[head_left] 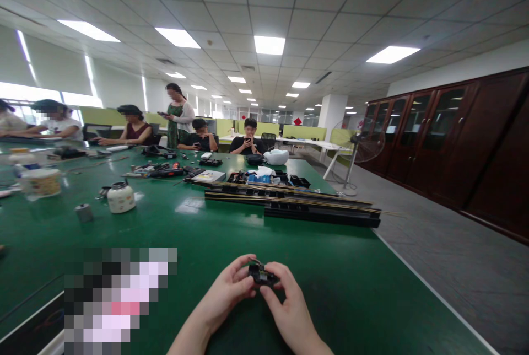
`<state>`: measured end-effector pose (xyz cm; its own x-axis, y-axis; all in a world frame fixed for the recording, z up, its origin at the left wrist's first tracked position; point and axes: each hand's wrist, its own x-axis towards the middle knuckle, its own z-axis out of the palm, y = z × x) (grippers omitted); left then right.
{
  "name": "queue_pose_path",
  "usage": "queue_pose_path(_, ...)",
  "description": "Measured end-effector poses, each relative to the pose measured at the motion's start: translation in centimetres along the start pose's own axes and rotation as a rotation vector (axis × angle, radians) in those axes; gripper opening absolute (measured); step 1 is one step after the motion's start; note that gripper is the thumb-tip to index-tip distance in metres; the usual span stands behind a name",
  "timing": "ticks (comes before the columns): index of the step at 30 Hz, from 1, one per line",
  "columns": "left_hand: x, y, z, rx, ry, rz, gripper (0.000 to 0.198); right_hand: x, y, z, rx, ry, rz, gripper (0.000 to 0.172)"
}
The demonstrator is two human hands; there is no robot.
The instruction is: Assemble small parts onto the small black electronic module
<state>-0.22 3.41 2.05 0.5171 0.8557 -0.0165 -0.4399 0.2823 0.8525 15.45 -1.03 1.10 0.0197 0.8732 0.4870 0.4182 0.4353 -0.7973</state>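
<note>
Near the front of the green table (198, 245), a small black plastic part (261, 276) with a bit of circuit or metal showing inside is held up between both hands. My left hand (228, 288) pinches its left side, thumb in front and fingers behind. On the right side, my right hand (285, 299) grips the same part with thumb and fingers. A short thin wire or strip (256, 259) curves over its top edge. The part is too small to tell its exact kind.
Long black channels (322, 218) with thin brass-coloured rods lie across the table beyond my hands. A white jar (121, 197), a grey metal cylinder (84, 212) and a tub (41, 183) stand at left. Tools (157, 170) lie farther back. Several people sit or stand beyond; a fan (355, 145) is right.
</note>
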Motion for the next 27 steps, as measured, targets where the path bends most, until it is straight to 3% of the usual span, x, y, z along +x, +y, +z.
queue_pose_path(8, 0.0, 0.1, 0.1, 0.068, -0.009, 0.018, 0.050, -0.1, 1.4, 0.6, 0.236, 0.021, 0.259, 0.043)
queue_pose_path(17, 0.1, 0.0, 0.1, 0.071, -0.044, 0.009, 0.049, 0.4, 1.8, 1.0, 0.474, -0.006, 0.314, 0.052)
queue_pose_path(27, 0.1, -0.1, 0.7, 0.191, 0.014, 0.047, 0.041, 0.1, 0.8, 1.1, 0.369, -0.059, 0.277, 0.043)
